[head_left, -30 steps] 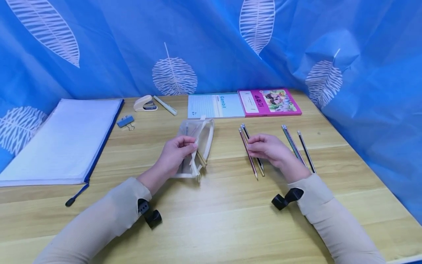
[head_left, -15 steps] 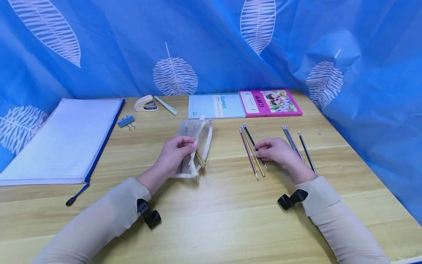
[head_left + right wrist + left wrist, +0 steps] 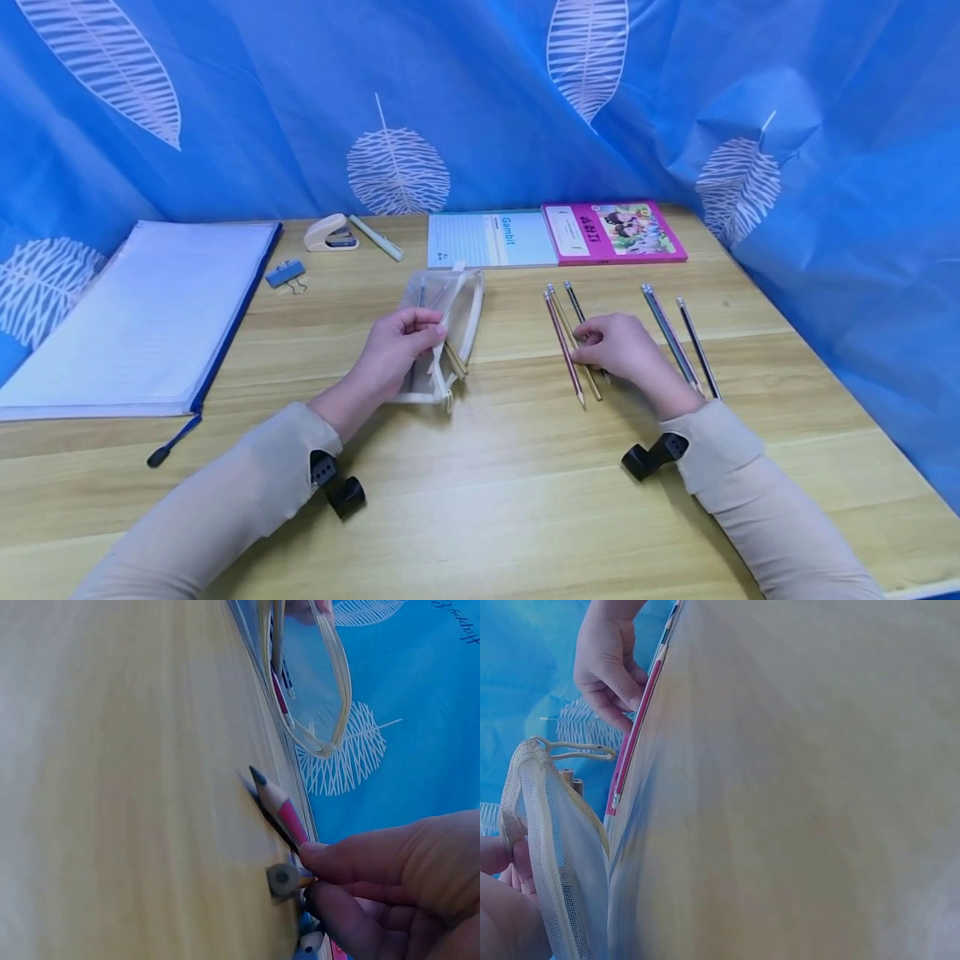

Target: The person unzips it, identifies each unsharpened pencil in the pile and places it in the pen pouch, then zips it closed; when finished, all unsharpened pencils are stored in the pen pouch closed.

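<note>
A translucent zip pencil pouch (image 3: pixel 475 321) lies left of centre, its mouth spread. My left hand (image 3: pixel 401 350) pinches the rim between thumb and forefinger; the left wrist view shows that pinch on the pouch (image 3: pixel 577 862). Gold pencils (image 3: pixel 455 360) poke from its mouth. My right hand (image 3: pixel 622 348) is over several loose pencils. In the right wrist view, its thumb and forefinger pinch a gold pencil (image 3: pixel 283 879) with a flat end. A red pencil (image 3: pixel 564 346) lies just left of it, its sharp point towards me. A black pencil (image 3: pixel 574 302) runs partly under the fingers.
Further right lie more pencils (image 3: pixel 670 337) and a lone dark pencil (image 3: pixel 699 350). Behind stand a light blue notebook (image 3: pixel 465 242) and a pink book (image 3: pixel 558 237). At left are a stapler (image 3: pixel 324 236), a pen (image 3: pixel 378 240), a blue binder clip (image 3: pixel 285 273) and a white zip folder (image 3: pixel 142 325).
My right hand first drew back to the right, then came left onto the gold pencil. The black pencil has shifted right, apart from the gold one. My left hand keeps its hold.
</note>
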`<state>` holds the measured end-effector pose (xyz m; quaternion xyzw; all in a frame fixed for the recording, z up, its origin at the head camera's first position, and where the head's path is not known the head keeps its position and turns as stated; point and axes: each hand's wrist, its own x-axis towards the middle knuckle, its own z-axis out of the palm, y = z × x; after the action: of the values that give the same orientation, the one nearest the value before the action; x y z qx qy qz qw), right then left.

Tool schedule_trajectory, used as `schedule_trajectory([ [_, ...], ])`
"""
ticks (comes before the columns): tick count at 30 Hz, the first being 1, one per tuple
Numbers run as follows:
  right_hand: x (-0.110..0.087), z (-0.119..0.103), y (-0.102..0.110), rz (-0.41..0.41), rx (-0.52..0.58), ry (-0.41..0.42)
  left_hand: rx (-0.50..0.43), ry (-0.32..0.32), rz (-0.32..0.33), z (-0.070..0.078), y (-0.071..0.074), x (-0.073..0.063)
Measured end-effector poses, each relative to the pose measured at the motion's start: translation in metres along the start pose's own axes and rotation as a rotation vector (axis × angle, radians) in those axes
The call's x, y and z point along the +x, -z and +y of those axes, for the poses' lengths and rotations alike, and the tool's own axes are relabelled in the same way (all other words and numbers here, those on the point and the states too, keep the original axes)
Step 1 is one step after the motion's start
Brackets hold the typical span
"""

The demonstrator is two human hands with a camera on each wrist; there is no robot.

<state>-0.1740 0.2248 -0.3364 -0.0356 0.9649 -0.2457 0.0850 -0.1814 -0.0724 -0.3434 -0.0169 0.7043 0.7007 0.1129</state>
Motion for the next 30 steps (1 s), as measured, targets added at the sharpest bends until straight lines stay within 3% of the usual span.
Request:
schedule_trajectory([
  [8, 0.007, -0.003, -0.001, -0.019, -0.072, 0.004, -0.017, -0.015, 0.001, -0.001, -0.002, 0.001],
  [14, 0.011, -0.005, -0.004, -0.01, -0.082, -0.057, -0.019, -0.002, -0.002, -0.002, -0.005, 0.002],
  [18, 0.012, -0.003, -0.003, -0.022, -0.027, -0.121, -0.009, 0.007, -0.003, -0.001, -0.005, 0.001],
  [23, 0.012, -0.002, -0.001, -0.017, 0.201, -0.174, -0.004, 0.021, -0.003, 0.0, -0.006, -0.001],
  [26, 0.011, -0.007, -0.001, -0.02, 0.436, -0.173, -0.002, 0.022, -0.003, 0.0, -0.005, -0.001],
  [30, 0.009, -0.017, -0.004, -0.092, 0.757, -0.151, -0.003, 0.02, 0.0, 0.001, -0.004, 0.0],
])
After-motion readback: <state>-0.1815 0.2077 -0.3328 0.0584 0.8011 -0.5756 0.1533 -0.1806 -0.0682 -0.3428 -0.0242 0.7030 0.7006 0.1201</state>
